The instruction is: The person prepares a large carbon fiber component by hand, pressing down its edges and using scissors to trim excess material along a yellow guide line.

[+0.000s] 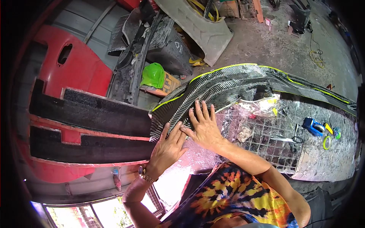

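Note:
A long curved part covered in woven carbon fibre cloth (224,81), edged with yellow-green tape, lies across the middle. My right hand (205,123) lies palm down on it with fingers spread over the weave. My left hand (168,146), a watch on its wrist, rests fingers extended on the cloth's lower left, next to my right thumb. Left of the cloth, touching its end, are black panels (87,106) with red edges. Beside its lower edge is a crumpled plastic-wrapped bundle (258,110).
Scissors (285,138), a blue tape dispenser (312,126) and a yellow tape roll (327,142) lie on the scuffed bench (323,163). A red body panel (91,76) stands at left. Behind are a grey panel (205,34), a green bag (152,76) and a yellow cord (315,57).

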`<action>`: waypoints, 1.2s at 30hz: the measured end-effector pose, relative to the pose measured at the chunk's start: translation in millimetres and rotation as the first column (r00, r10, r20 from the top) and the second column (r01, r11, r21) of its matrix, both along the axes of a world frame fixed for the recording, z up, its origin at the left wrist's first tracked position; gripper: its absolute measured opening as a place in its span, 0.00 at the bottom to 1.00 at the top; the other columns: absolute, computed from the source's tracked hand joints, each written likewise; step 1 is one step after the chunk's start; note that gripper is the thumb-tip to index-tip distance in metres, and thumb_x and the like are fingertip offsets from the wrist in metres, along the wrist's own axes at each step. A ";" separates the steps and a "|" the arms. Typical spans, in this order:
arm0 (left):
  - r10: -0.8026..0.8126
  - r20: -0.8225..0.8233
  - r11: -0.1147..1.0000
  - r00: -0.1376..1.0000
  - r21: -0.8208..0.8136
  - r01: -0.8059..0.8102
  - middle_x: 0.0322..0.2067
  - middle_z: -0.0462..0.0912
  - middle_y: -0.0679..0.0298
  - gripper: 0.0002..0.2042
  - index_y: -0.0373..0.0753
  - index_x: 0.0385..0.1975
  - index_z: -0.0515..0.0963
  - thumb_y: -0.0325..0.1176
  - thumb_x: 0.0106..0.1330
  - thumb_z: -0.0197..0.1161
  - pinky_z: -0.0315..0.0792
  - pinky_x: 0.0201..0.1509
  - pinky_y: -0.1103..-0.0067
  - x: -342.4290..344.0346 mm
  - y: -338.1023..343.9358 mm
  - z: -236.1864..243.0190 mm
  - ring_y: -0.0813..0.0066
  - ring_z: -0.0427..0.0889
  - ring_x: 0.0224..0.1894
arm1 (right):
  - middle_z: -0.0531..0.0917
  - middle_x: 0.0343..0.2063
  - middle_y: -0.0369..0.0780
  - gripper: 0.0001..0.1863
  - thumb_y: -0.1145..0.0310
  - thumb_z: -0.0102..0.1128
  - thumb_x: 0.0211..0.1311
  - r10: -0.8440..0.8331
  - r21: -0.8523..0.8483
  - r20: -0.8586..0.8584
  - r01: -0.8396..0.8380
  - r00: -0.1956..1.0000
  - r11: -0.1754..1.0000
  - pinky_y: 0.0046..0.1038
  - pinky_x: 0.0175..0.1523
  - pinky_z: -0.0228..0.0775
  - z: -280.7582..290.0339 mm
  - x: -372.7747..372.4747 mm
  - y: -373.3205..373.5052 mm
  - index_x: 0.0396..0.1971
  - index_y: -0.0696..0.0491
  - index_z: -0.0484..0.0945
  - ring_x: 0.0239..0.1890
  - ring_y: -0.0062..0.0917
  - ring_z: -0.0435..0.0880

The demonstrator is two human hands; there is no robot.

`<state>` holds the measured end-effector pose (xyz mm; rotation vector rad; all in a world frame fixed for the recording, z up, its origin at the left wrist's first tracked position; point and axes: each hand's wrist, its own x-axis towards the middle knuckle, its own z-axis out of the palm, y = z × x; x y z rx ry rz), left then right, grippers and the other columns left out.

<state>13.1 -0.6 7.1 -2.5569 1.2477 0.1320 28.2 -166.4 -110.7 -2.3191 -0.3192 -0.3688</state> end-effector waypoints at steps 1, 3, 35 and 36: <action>-0.011 0.004 1.000 1.000 0.008 0.011 0.62 0.75 0.53 0.32 0.30 0.60 0.72 0.48 0.64 0.66 0.42 0.80 0.56 -1.8 1.8 1.4 0.61 0.61 0.74 | 0.57 0.70 0.63 0.42 0.39 0.44 0.72 -0.003 0.000 0.000 0.003 1.000 1.000 0.62 0.75 0.32 -0.5 -2.8 1.7 0.64 0.66 0.69 0.74 0.60 0.50; -0.023 0.009 1.000 1.000 0.014 0.022 0.62 0.75 0.53 0.32 0.30 0.59 0.73 0.49 0.63 0.65 0.41 0.80 0.56 -5.1 4.7 4.0 0.61 0.60 0.74 | 0.56 0.71 0.63 0.41 0.40 0.47 0.71 0.002 0.014 0.004 -0.002 1.000 1.000 0.62 0.75 0.32 -0.3 -8.3 4.6 0.64 0.65 0.69 0.74 0.60 0.50; 0.095 0.380 0.964 0.920 -0.265 0.010 0.36 0.84 0.58 0.14 0.36 0.42 0.83 0.39 0.63 0.69 0.69 0.55 0.66 65.6 -70.1 78.8 0.58 0.83 0.42 | 0.63 0.68 0.63 0.46 0.37 0.44 0.71 -0.072 0.103 0.079 0.063 0.994 0.993 0.61 0.75 0.34 8.0 38.8 9.8 0.67 0.69 0.62 0.73 0.53 0.58; 0.094 0.397 0.965 0.913 -0.261 0.014 0.34 0.83 0.58 0.13 0.37 0.38 0.83 0.40 0.63 0.69 0.68 0.55 0.66 80.8 -72.0 77.0 0.58 0.82 0.41 | 0.63 0.68 0.63 0.46 0.37 0.44 0.71 -0.063 0.109 0.083 0.054 0.995 0.993 0.61 0.75 0.34 9.3 37.9 11.4 0.67 0.69 0.62 0.73 0.53 0.58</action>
